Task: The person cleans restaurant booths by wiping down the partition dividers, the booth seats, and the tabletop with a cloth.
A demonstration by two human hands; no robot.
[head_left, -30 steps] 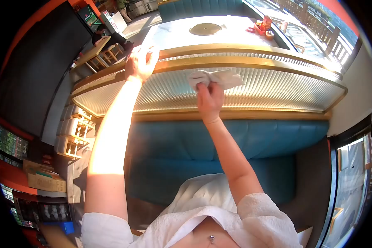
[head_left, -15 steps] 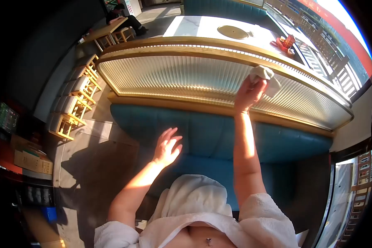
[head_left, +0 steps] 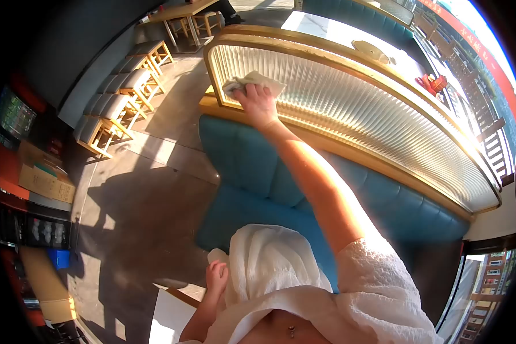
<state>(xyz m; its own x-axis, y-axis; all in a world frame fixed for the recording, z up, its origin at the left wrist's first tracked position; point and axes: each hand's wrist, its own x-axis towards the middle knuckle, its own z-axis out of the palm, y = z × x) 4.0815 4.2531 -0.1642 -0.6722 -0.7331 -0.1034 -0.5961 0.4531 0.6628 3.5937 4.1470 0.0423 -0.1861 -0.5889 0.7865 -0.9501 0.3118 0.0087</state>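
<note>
My right hand (head_left: 258, 107) reaches across to the left end of a ribbed glass panel (head_left: 338, 97) framed in light wood. Its fingers press a pale cloth (head_left: 269, 85) flat against the glass, beside the rounded corner of the wooden frame (head_left: 304, 39). Low down near my white top (head_left: 269, 252) is my left hand (head_left: 217, 278), empty, with its fingers loosely bent and a little apart. Below the panel runs the teal padded bench (head_left: 246, 189).
Several stools (head_left: 106, 114) line the left wall. Behind the panel stands a white marble-look table (head_left: 312, 26) with a red container (head_left: 433, 85) on it. A seated person's legs (head_left: 223, 8) show at a wooden table (head_left: 180, 10). Cardboard boxes (head_left: 43, 180) sit at left.
My right hand has slid the cloth leftward along the glass, from the right part to the left end. My left hand has dropped down beside my body. The view has shifted left.
</note>
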